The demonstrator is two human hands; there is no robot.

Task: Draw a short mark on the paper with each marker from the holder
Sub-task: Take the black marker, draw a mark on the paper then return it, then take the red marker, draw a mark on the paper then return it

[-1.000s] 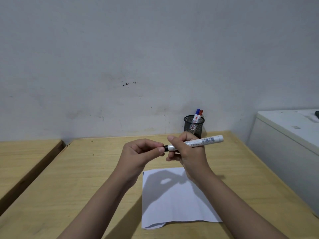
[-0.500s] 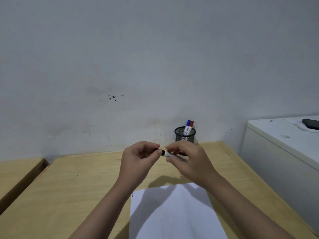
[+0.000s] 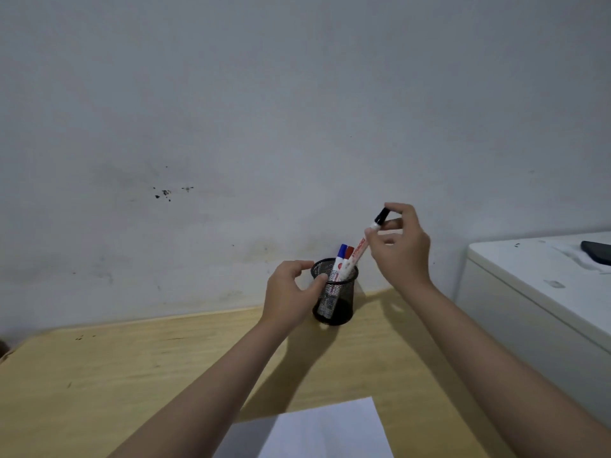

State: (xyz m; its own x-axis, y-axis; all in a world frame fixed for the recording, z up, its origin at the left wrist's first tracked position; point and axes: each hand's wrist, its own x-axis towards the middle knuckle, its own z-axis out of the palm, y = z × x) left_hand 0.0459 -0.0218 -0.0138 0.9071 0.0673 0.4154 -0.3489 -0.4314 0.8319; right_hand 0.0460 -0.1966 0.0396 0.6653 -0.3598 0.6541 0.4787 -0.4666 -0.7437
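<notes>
a: what's the right hand (image 3: 401, 249) got?
b: its grip is closed on the black-capped marker (image 3: 366, 241), fingers near the cap, the pen tilted with its lower end at the holder (image 3: 334, 300) rim.
a: and the left hand (image 3: 291, 294)?
b: curled loosely against the holder's side, thumb touching the mesh; nothing held.
a: the other pens?
b: the blue marker (image 3: 338, 269) and red marker (image 3: 347, 264) stand inside. the paper (image 3: 327, 431) lies near the worktop (image 3: 132, 375) front edge.

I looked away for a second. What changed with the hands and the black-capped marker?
The right hand carried the capped black-capped white marker from over the white paper to the black mesh holder, lowering it in. The left hand let go and now steadies the holder. The blue and red markers stayed put.
</notes>
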